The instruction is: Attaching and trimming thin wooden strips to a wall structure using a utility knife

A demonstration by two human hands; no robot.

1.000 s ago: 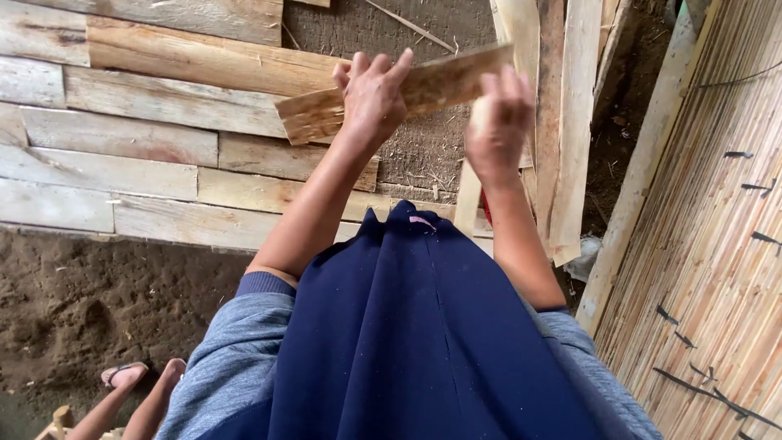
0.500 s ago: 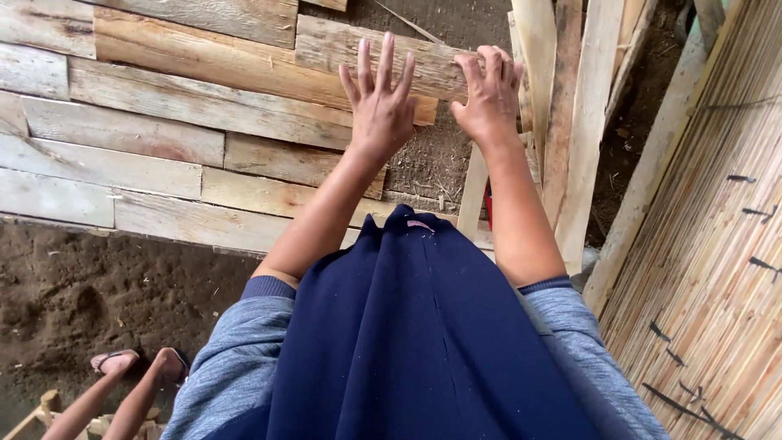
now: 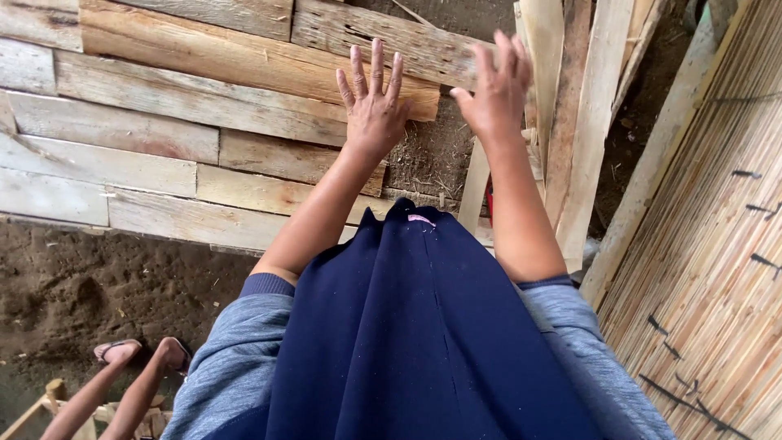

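Two-handedly hovering over a weathered plank point(image 3: 407, 41), lying along the far edge of the plank stack point(image 3: 163, 122), with its right end running past the stack's right edge toward the leaning slats point(image 3: 590, 122). Spreading the left hand point(image 3: 373, 106) flat, fingers wide apart, near the plank's middle; touching the wood or just above it, impossible to tell. Opening the right hand point(image 3: 497, 90) too, fingers loosely apart, gripping nothing, at the plank's right end.

Possibly risking a tip: judging by the overhang, pressing down near that unsupported end could be levering the plank off the stack's right edge. Probably also courting splinters, sliding bare palms along such cracked, rough grain. Nudging rightward could be knocking the slats, which are only leaning.

Finding open room leftward, across the stack's broad top toward its left edge. Running tight on the right, between the slats and the reed wall point(image 3: 717, 244). Standing close at the stack's near edge, dark blue garment point(image 3: 407, 326) hanging over it. Sharing the dirt ground point(image 3: 81, 277) off the near-left corner with another person's sandalled feet point(image 3: 138, 352).
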